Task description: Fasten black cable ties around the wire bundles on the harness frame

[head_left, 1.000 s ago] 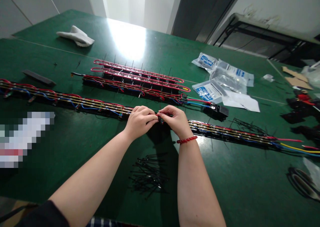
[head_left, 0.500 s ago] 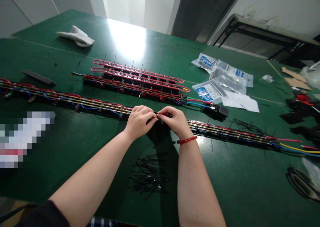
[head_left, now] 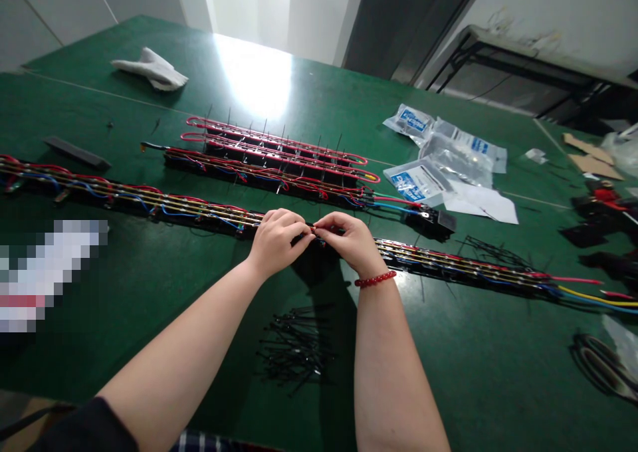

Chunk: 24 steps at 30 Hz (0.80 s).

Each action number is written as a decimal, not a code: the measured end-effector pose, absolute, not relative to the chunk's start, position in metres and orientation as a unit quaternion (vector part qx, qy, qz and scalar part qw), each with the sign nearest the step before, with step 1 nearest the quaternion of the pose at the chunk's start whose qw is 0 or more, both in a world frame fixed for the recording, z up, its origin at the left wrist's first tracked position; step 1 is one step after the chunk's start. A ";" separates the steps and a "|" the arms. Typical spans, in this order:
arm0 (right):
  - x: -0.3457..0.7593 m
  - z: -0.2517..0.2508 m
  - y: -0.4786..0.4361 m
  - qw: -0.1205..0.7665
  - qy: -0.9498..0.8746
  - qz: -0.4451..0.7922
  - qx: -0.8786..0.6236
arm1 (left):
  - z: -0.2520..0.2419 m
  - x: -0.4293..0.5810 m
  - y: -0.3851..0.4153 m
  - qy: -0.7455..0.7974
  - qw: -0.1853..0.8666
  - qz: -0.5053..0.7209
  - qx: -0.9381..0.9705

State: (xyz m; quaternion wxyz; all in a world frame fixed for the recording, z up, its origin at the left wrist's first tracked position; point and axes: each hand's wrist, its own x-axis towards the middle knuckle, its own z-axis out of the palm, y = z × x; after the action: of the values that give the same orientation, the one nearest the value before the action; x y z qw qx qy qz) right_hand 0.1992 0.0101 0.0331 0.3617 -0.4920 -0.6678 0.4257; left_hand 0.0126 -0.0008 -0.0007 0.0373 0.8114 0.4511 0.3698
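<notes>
L hand (head_left: 278, 244) & R hand (head_left: 351, 242), grips clenched on long black strip w/ red & blue wires (head_left: 438, 263), running 9-to-3 across green surface (head_left: 448, 359); exact pinch spot hidden by fingers (head_left: 302, 234).

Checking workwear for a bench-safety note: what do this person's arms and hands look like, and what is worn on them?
The left hand and right hand are bare, without gloves, and both forearms are uncovered. A bracelet of round red beads circles the right wrist. A black sleeve ends high on the left arm.
</notes>
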 end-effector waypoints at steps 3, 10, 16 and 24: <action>0.199 0.034 0.010 0.352 -0.674 0.422 -0.494 | 0.000 0.013 -0.001 0.452 0.041 0.361 0.815; 0.200 0.034 0.010 0.343 -0.683 0.408 -0.500 | 0.000 0.012 0.000 0.448 0.045 0.368 0.814; 0.200 0.032 0.011 0.349 -0.682 0.410 -0.494 | 0.001 0.013 0.001 0.440 0.060 0.379 0.812; 0.198 0.033 0.010 0.366 -0.669 0.425 -0.488 | 0.001 0.013 0.001 0.447 0.065 0.369 0.812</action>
State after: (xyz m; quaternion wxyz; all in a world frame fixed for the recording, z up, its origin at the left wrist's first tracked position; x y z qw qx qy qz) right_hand 0.1977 0.0099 0.0330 0.3656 -0.4878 -0.6693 0.4248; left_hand 0.0129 0.0010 0.0014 0.0647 0.8123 0.4468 0.3693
